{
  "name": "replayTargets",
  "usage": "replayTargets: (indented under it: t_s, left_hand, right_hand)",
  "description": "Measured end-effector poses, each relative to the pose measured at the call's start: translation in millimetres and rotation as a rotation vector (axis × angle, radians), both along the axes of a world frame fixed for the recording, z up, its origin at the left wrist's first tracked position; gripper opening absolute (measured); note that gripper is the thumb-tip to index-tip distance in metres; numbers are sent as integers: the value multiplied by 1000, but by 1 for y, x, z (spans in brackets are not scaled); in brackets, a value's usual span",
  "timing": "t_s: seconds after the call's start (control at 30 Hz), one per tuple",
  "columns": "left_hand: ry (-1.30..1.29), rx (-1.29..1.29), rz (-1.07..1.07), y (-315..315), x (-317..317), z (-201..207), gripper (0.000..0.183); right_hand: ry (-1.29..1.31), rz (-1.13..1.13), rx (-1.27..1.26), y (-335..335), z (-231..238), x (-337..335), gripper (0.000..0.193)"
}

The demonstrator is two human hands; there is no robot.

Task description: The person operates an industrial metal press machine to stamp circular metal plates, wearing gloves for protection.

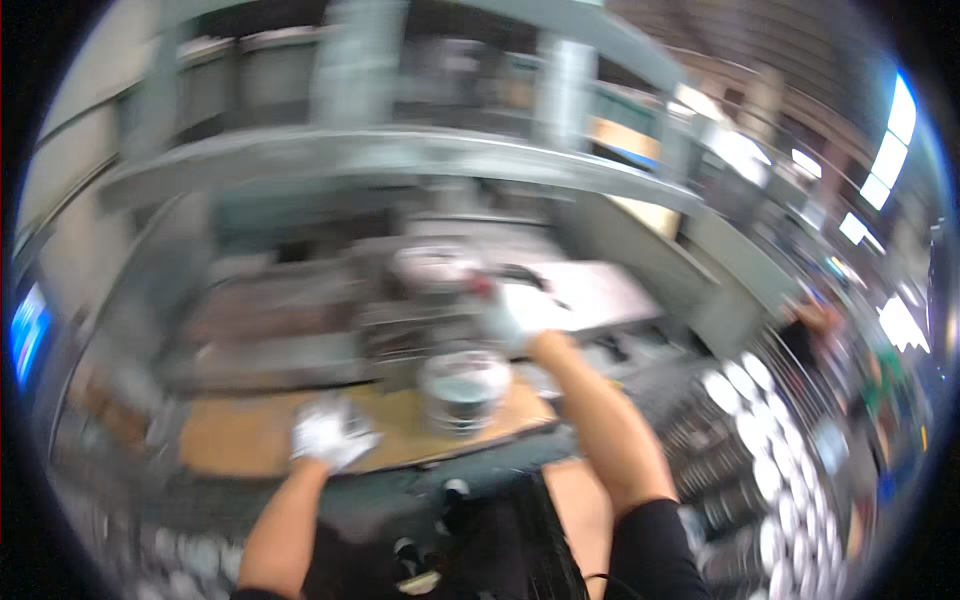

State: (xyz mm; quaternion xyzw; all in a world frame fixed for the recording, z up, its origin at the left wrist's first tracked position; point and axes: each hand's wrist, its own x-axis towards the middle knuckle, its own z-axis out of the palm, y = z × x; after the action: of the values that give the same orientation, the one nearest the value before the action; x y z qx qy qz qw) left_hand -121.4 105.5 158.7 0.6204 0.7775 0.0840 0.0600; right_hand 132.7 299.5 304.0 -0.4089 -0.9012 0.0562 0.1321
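Note:
The whole picture is smeared by motion. My left hand (333, 432), in a white glove, lies on a brown cardboard sheet (235, 435) at the bench front, fingers apart and nothing seen in them. To its right a short stack of round silvery metal pieces (464, 388) stands on the cardboard. My right hand (514, 314), in a pale glove, reaches farther forward to the machine, beside a round silvery piece (437, 266) on its middle block. A small red part (482, 285) shows at its fingers; whether it holds anything is too blurred to tell.
A grey machine frame crossbar (400, 152) spans above the work area. Right of my right hand lies a bright flat plate (600, 292), with a dark curved piece (525, 275) near it. Many stacked round metal pieces (760, 450) stand at the right. A blurred person (815, 320) is beyond.

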Motion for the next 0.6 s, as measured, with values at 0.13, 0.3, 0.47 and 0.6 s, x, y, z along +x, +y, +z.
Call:
replayTargets:
  t_s: [0.13,0.3,0.47,0.6]
  left_hand:
    - [15,-10,133,-11,-20,-5,96]
    - [58,19,111,-1,-16,-18,93]
    - [27,-35,65,13,-13,-20,90]
    - [66,39,77,8,-34,-37,94]
  right_hand:
    - [244,-132,-52,-36,10,-1,35]
    - [527,-299,127,-37,-5,99,35]
    - [837,-782,56,-26,-34,185,37]
    - [893,-792,53,-22,-61,206,37]
